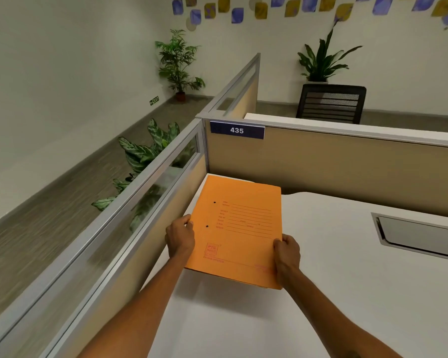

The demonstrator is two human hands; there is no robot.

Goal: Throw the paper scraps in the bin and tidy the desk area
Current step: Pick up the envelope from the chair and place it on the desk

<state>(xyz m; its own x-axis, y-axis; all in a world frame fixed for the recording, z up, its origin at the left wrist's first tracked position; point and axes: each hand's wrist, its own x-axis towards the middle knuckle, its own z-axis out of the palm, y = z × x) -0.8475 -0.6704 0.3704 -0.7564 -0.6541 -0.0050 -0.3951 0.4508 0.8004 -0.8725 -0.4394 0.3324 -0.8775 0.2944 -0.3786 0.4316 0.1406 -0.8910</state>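
Observation:
An orange file folder [239, 226] with red printed lines and two punch holes is held over the far left corner of the white desk [334, 293]. My left hand [179, 237] grips its left edge, fingers curled round it. My right hand [287, 254] grips its right edge near the lower corner. The folder's near edge is raised a little off the desk; whether its far edge touches the desk I cannot tell. No paper scraps or bin are in view.
Beige cubicle partitions [347, 171] with metal and glass tops close the desk at the back and left; one carries a blue "435" label [237, 130]. A grey cable tray [419, 236] is set into the desk at right. A black chair [331, 103] and potted plants stand beyond.

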